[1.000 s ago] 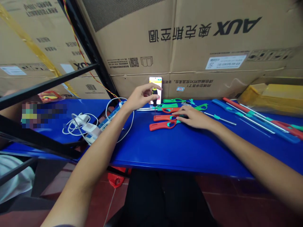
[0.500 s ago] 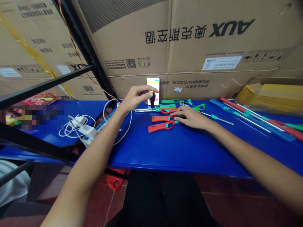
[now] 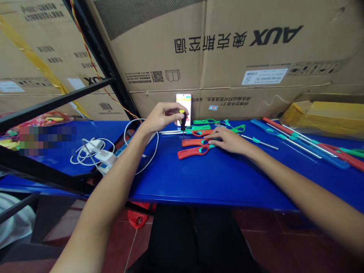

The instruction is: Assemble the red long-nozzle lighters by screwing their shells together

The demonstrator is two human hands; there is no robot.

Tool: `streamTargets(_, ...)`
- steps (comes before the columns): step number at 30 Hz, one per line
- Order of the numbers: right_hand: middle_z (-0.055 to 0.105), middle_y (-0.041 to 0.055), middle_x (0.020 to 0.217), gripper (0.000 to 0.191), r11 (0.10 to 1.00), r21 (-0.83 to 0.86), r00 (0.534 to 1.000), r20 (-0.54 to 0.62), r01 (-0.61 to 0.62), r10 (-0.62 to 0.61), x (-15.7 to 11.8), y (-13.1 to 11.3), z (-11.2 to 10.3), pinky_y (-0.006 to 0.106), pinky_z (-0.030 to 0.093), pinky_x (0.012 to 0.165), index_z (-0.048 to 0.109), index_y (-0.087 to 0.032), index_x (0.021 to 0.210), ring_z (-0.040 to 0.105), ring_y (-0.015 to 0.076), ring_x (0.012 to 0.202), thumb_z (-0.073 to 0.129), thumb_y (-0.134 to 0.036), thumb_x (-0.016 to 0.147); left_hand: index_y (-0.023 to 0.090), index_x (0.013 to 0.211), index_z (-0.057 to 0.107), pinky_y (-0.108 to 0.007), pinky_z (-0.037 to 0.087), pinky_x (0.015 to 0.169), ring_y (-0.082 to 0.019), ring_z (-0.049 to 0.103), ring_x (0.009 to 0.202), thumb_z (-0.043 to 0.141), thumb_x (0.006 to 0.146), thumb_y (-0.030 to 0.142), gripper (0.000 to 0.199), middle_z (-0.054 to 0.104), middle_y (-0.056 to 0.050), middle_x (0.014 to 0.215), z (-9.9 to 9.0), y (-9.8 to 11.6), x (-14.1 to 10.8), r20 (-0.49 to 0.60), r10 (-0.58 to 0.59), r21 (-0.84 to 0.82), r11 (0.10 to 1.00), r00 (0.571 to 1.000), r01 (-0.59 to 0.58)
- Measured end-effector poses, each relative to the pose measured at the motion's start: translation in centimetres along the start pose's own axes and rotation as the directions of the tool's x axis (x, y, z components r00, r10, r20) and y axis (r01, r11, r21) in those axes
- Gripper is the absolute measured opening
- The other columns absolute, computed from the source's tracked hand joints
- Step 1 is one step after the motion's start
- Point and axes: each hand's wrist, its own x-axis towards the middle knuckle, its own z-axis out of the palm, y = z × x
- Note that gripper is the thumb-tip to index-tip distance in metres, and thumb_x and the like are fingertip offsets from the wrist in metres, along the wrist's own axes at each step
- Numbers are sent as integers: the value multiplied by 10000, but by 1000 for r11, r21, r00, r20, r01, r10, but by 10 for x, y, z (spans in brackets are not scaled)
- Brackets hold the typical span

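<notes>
My left hand (image 3: 162,116) is closed around the black and yellow handle of a screwdriver (image 3: 183,123). The screwdriver stands upright, its tip at the left end of a red long-necked lighter (image 3: 192,142) lying flat. With fingers bent, my right hand (image 3: 227,140) grips that lighter near its trigger end, covering its neck. A second red lighter (image 3: 189,153) lies just in front, its neck partly under my right hand. Behind are an orange-red lighter (image 3: 202,132) and green lighters (image 3: 204,121). Whether the tip sits in a screw is too small to tell.
A lit phone (image 3: 186,103) leans on the large cardboard box (image 3: 222,68). White chargers and cables (image 3: 105,157) lie left beside a black shelf post (image 3: 99,57). Blue lighters (image 3: 287,138) and red ones lie right on the blue table (image 3: 216,185), near a yellow-taped box (image 3: 335,112).
My left fingers have shifted slightly around the screwdriver handle, which stays upright over the same lighter. My right hand keeps its place. The view has moved very slightly.
</notes>
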Motion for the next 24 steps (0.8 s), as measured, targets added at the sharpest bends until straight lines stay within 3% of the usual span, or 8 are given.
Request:
streamTargets(5,739,141,1189,376,1000,8,1000,1,16,-16,0,0,0,551,546,1064,832,-352,1424,671,356,1152,635,-439,1115,188,928,802,-280,565,642,-156,708,693,947,820,646,492,777,-63,829,2,-4,1,-53,5,6,1000,999,-5)
streamTargets(11,739,150,1151,410,1000,8,1000,7,11,-11,2,3,0,553,539,1049,825,-338,1443,668,369,1134,637,-482,1108,223,818,571,-273,504,561,-141,656,637,1026,710,648,631,700,-9,803,10,-21,4,-118,-1,-51,999,993,-5)
streamTargets(18,732,159,1220,400,1000,-2,1000,1,24,-24,1,4,2,544,538,1080,834,-318,1423,669,357,1171,630,-456,1107,241,871,548,-327,576,714,-195,705,793,912,840,681,572,727,-27,867,21,-26,5,-154,18,-27,999,988,-22)
streamTargets(21,726,163,1216,396,1000,-10,1000,2,19,-19,1,4,2,536,543,1073,836,-304,1420,667,356,1173,629,-434,1109,243,911,528,-348,611,770,-201,736,801,776,959,657,485,753,-35,844,30,-27,5,-97,-60,-174,984,993,43)
streamTargets(24,728,158,1216,397,1000,-11,1000,6,25,-24,1,5,2,525,539,1076,833,-302,1425,668,349,1174,630,-434,1110,239,1007,583,-363,638,839,-216,792,863,740,982,643,434,797,-64,901,37,-27,5,-14,-110,-332,938,994,99)
